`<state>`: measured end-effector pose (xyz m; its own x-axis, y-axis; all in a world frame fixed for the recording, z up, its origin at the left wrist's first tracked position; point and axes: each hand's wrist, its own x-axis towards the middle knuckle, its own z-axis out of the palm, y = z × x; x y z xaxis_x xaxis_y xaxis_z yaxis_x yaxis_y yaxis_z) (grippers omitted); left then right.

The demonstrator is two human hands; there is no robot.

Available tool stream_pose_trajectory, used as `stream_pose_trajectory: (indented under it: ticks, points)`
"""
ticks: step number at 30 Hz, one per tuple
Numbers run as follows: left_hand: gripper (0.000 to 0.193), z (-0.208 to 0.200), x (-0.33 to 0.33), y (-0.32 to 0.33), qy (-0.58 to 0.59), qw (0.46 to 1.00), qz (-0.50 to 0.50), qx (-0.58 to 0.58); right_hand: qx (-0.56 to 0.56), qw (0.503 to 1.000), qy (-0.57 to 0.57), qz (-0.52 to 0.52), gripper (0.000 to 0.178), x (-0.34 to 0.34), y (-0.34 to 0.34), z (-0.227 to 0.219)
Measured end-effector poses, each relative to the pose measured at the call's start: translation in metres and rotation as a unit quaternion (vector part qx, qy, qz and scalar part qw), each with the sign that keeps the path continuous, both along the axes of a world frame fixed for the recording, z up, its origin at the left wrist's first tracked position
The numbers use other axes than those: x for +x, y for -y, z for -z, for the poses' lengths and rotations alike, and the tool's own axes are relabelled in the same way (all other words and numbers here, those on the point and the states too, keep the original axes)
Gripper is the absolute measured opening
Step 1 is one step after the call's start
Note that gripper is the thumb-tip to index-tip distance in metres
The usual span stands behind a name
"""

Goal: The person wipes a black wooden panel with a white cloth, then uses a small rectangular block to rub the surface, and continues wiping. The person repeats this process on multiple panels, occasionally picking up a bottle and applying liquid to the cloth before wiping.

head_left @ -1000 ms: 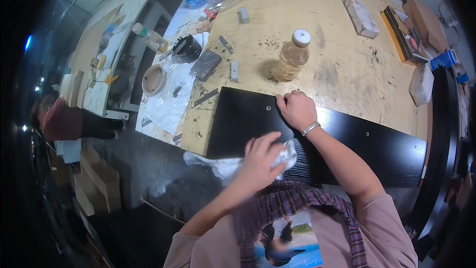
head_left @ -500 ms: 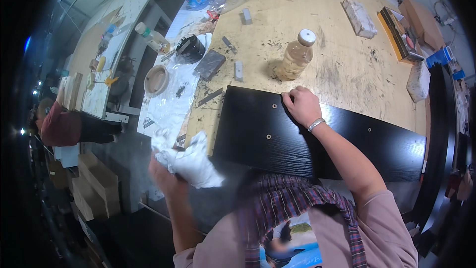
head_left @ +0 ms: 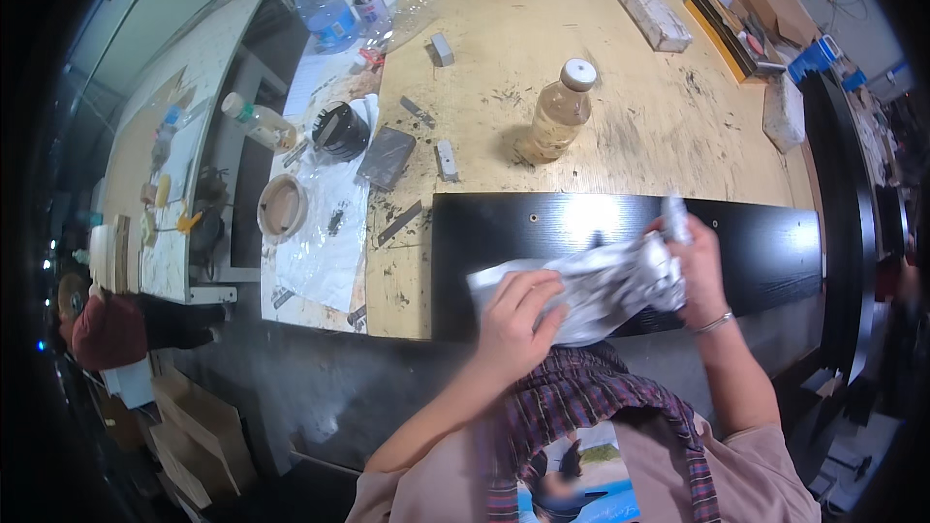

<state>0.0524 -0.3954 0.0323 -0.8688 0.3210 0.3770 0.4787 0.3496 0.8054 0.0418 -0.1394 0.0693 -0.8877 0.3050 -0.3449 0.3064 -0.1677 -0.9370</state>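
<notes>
The left hand (head_left: 523, 315) and right hand (head_left: 693, 266) of a person hold a white cloth (head_left: 608, 298) over a black board (head_left: 775, 244), which lies along the near edge of a wooden table (head_left: 504, 5). The left grip is clamped on the left part of the cloth, fingers curled over it; the right grip, above a silver bracelet (head_left: 715, 322), is clamped on the bunched right end. Whether the cloth touches the board, I cannot tell. Beyond the board, a bottle (head_left: 562, 116) of pale yellowish liquid stands upright with its white cap on. Farther left, close together, are a grey block (head_left: 387, 157), a black cup (head_left: 341, 131) and a round dish (head_left: 264, 206). At the far right, a whitish brick (head_left: 656, 17) lies near a long box (head_left: 731, 34). On the left, well apart, is another person (head_left: 108, 331) in dark red
</notes>
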Motion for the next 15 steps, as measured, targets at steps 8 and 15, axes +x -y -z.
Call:
stream_pose_trajectory:
  ticks: [8,15]
  points:
    - [0.027,0.047,-0.017,0.014,-0.042,0.991,0.092,-0.086,0.523,0.837,-0.131,-0.094,0.023,0.036,0.025,0.044]
    - [0.023,0.051,-0.025,0.022,0.031,0.992,0.119,-0.033,0.565,0.805,-0.176,-0.035,0.031,0.058,0.040,0.086]
